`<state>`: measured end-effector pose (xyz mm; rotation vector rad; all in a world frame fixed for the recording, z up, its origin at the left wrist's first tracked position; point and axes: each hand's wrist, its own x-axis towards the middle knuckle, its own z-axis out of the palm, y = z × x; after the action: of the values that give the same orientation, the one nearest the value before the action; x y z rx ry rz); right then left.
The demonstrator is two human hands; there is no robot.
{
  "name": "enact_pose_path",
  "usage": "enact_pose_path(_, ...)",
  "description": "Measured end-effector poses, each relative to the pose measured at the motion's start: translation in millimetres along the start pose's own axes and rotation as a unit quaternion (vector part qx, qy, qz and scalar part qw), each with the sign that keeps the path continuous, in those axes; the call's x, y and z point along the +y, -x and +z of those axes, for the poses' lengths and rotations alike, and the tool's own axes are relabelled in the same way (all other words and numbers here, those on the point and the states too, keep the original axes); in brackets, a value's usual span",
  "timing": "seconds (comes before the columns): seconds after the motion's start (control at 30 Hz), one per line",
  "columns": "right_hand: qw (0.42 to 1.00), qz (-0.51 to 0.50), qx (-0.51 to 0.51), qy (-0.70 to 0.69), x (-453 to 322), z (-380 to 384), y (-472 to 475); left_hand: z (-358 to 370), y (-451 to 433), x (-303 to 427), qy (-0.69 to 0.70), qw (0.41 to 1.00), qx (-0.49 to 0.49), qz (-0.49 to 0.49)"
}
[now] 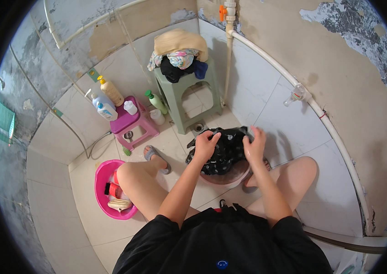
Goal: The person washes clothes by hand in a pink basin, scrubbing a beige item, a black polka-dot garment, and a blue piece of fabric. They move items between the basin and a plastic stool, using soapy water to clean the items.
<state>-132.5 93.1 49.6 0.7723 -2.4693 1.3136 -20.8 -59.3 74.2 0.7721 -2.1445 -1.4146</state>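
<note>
A wet black garment with pale spots, perhaps pattern or suds, is bunched over a pale pink basin between my feet. Cloudy water shows at the basin's near side. My left hand pinches the garment's upper left part between thumb and fingers. At its right edge, my right hand touches the cloth with the thumb, its fingers raised and wet. Whether those fingers grip the fabric is unclear. Much of the basin's far side is hidden by the garment.
A bright pink basin at my left holds a brush and red items in suds. Bottles stand on a purple stool. Clothes are piled on a green stool. A floor drain lies beyond the garment. Tiled walls enclose the corner.
</note>
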Motion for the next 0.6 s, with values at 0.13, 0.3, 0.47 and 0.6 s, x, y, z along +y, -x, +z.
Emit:
enact_pose_path(0.13, 0.997, 0.003, -0.072, -0.028, -22.4, 6.5, 46.7, 5.3, 5.0, 28.4, 0.101, 0.993, 0.015, -0.055)
enact_pose_path(0.3, 0.975, 0.111, -0.057, -0.183, 10.5, -0.7, 21.4, -6.2, 5.8, 64.3, 0.258, 0.963, -0.001, -0.078)
enact_pose_path(0.47, 0.863, 0.225, -0.161, -0.422, -4.7, -27.1, -25.0, -32.0, -19.9, 53.4, 0.156, 0.984, -0.013, -0.084)
enact_pose_path(0.6, 0.912, 0.167, -0.343, -0.153, 57.3, 7.6, -31.8, -20.7, -50.6, -31.9, -0.100, 0.991, -0.055, -0.075)
